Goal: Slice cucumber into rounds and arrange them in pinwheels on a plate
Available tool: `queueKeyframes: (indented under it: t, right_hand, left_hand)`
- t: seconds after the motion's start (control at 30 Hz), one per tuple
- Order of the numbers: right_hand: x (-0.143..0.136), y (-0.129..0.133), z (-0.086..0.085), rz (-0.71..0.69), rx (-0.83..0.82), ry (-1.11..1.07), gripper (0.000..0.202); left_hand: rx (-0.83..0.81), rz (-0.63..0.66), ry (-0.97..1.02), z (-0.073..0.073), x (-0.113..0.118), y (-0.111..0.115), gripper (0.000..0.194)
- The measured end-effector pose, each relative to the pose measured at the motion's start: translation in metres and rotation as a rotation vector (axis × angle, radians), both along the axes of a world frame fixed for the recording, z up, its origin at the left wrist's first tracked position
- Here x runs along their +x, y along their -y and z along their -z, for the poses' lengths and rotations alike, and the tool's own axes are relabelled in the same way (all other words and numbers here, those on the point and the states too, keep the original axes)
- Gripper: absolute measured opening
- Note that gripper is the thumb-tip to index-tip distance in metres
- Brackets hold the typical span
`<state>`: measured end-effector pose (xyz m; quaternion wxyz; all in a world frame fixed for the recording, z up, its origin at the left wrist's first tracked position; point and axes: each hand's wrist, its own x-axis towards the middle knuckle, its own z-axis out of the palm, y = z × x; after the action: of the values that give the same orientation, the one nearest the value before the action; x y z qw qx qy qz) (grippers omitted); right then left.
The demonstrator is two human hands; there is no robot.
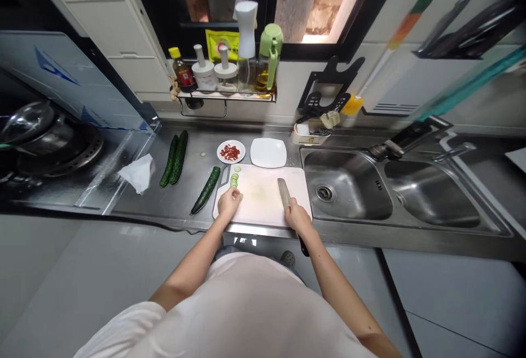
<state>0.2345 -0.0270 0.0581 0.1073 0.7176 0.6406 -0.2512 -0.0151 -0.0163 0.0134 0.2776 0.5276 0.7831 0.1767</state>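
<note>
My right hand (pixel 297 216) is wrapped around a kitchen knife (pixel 283 192), whose broad blade points away from me over the right part of the white cutting board (pixel 263 210). The black end of the handle sticks out below the hand. At the board's left side my left hand (pixel 230 203) is closed, with a pale cucumber slice (pixel 240 196) at its fingertips. Just beyond its fingers lies a short row of cucumber slices (pixel 234 179). A cut cucumber (pixel 206 189) rests on the steel counter, left of the board.
Two whole cucumbers (pixel 174 159) and a crumpled white paper (pixel 138 174) lie to the left. Behind the board stand a plate of chopped red pieces (pixel 230 152) and a white plate (pixel 268 153). A double sink (pixel 349 185) is at right, a seasoning rack (pixel 226 95) above.
</note>
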Motion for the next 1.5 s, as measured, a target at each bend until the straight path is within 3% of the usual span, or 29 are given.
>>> queueKeyframes:
  t: [0.23, 0.5, 0.73, 0.93, 1.1, 1.33, 1.5]
  right_hand:
    - [-0.003, 0.000, -0.002, -0.020, 0.007, 0.026, 0.030]
    - [-0.003, 0.000, -0.002, -0.007, -0.005, 0.017, 0.032]
    - [-0.003, 0.001, -0.001, -0.024, 0.003, 0.037, 0.031]
    - [-0.003, 0.000, 0.001, -0.040, 0.002, 0.040, 0.031]
    - [-0.004, -0.002, 0.002, -0.044, -0.008, 0.044, 0.031]
    - [-0.005, -0.004, 0.003, -0.036, -0.028, 0.028, 0.029]
    - [-0.004, -0.003, 0.003, -0.034, -0.028, 0.025, 0.031]
  left_hand:
    - [0.014, -0.088, -0.045, 0.008, -0.027, 0.001, 0.013]
    - [0.009, -0.071, -0.116, 0.009, -0.026, -0.001, 0.012]
    - [0.099, 0.010, -0.232, 0.013, -0.028, 0.000, 0.014]
    - [0.121, -0.004, -0.196, 0.014, -0.028, -0.005, 0.019]
    - [0.143, -0.008, -0.169, 0.005, -0.021, -0.032, 0.023]
    - [0.015, -0.039, -0.265, -0.007, -0.016, -0.089, 0.034]
    - [0.025, 0.171, -0.325, -0.006, -0.014, -0.115, 0.034]
